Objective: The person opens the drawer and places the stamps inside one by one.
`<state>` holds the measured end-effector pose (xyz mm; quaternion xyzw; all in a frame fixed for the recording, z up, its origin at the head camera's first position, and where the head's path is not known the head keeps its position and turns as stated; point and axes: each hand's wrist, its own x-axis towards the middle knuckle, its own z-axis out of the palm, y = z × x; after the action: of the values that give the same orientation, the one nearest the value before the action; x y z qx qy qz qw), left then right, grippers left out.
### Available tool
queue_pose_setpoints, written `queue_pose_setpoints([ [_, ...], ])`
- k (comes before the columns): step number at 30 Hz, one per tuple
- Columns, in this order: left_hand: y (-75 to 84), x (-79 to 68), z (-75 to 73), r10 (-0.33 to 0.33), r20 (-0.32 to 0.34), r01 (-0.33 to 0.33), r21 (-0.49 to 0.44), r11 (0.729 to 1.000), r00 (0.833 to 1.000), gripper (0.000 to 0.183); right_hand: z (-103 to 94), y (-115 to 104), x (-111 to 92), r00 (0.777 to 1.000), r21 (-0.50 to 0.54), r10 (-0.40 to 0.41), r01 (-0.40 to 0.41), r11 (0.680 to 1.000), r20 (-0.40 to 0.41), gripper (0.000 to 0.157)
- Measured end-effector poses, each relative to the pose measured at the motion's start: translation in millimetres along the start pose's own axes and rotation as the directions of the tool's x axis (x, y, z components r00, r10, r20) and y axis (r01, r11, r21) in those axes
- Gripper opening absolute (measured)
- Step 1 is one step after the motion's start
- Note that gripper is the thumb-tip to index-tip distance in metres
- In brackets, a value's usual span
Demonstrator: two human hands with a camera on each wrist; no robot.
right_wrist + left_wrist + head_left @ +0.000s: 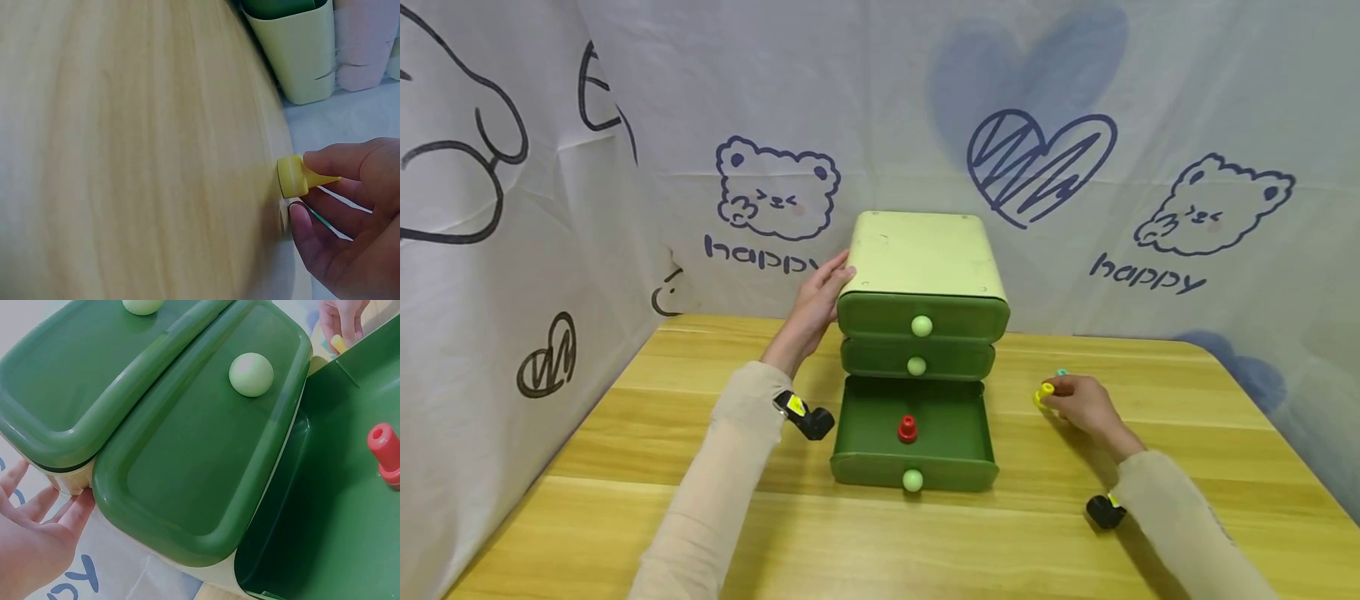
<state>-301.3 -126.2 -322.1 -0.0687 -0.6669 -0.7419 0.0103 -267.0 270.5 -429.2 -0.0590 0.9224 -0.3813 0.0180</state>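
Note:
A small chest of drawers [925,254] with a pale yellow-green shell stands at the table's back, its bottom drawer [865,435] pulled far out. Inside that drawer stands a red pawn-shaped piece [907,430]. My left hand [815,307] touches the chest's left side; in the left wrist view its fingers [75,515] lie fairly straight against the shell. To the right of the chest, my right hand [1084,406] pinches a yellow pawn-shaped piece [292,176] by its narrow part, its base at the tabletop. Just behind it a teal piece [1062,373] shows, partly hidden.
Two upper drawers with round pale knobs [921,326] are closed or nearly so. A white cloth [895,108] with bear and heart drawings hangs behind the wooden table [700,467] and along its left side.

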Motion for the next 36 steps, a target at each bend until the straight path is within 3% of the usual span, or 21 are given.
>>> queue_pose_setpoints([
  [9, -0.4, 0.7, -0.1, -0.010, 0.003, 0.010, 0.000, 1.000, 1.000, 0.056, -1.1, -1, 0, 1.000, 0.020, 0.006, -0.006, 1.000, 0.015, 0.035],
  [21, -0.4, 1.0, -0.2, -0.016, -0.001, 0.016, -0.004, 1.000, 1.000, 0.056, -2.4, -5, -2, 0.997, 0.057, -0.074, 0.073, 0.996, 0.020, 0.034],
  [36, -0.4, 1.6, -1.4, -0.012, 0.002, 0.012, 0.009, 1.000, 1.000, 0.055, -3.4, -39, -11, 0.991, -0.002, -0.084, 0.084, 0.996, 0.108, 0.030],
])
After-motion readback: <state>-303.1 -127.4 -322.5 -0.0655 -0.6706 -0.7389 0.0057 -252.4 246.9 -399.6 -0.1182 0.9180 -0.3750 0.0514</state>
